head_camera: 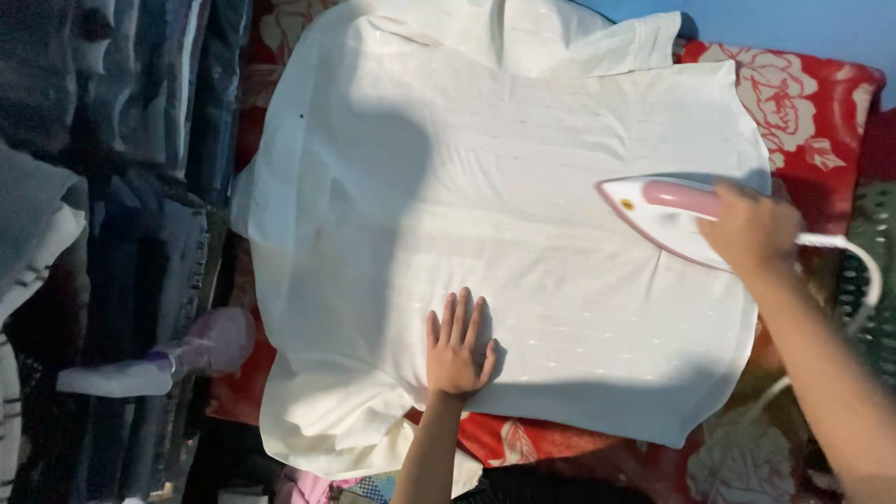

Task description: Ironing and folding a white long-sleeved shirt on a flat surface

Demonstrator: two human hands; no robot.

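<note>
Head view: a cream-white cotton shirt [504,243] lies spread flat over a red floral padded cloth [803,112]. The right hand [751,229] has its fingers closed around the pink handle of a white-and-pink electric iron [658,219], soleplate on the shirt's right side. The left hand [457,347] presses flat on the fabric, fingers slightly apart, holding nothing. Risks, as I judge them: the iron resting too long could scorch the fabric; its white cord [854,266] might snag, though its run is unclear. A pale spray bottle [159,359] lies at left.
</note>
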